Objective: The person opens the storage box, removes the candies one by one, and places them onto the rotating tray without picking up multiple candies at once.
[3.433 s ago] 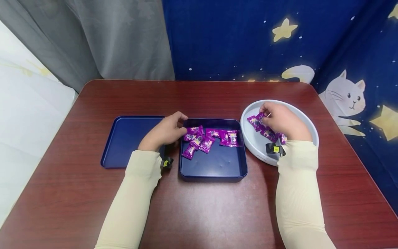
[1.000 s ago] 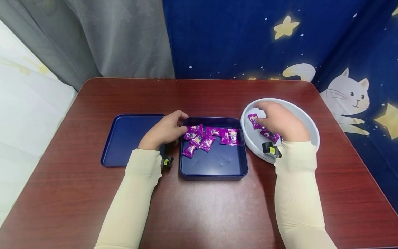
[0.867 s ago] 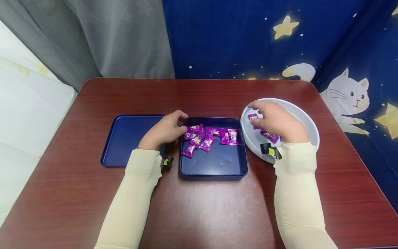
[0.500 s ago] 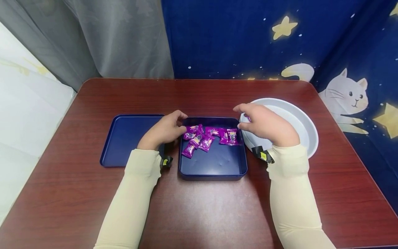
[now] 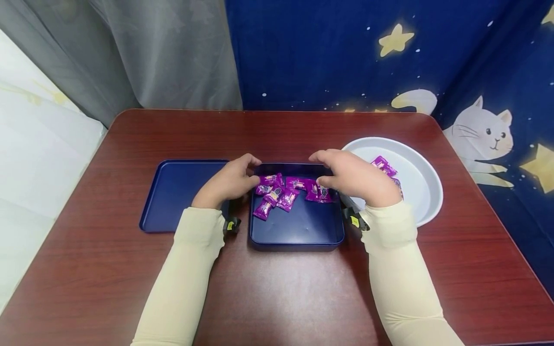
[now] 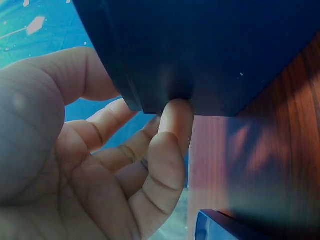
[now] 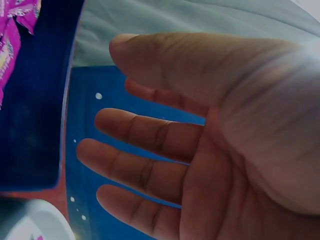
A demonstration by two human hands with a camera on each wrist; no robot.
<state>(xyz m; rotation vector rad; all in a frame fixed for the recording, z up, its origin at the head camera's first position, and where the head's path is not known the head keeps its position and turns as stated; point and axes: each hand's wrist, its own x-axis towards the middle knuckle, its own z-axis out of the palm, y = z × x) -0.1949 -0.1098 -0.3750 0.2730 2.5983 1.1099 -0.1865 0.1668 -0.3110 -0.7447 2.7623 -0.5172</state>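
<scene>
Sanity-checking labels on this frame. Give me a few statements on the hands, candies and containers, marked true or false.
1. The left hand touches the blue box. True.
2. Purple candies lie in both the blue box and the round white tray. True.
3. The right hand grips a candy. False: it holds nothing.
4. The round white tray is left of the blue box. False: it is to the right.
5. The flat blue tray lies left of the blue box. True.
</scene>
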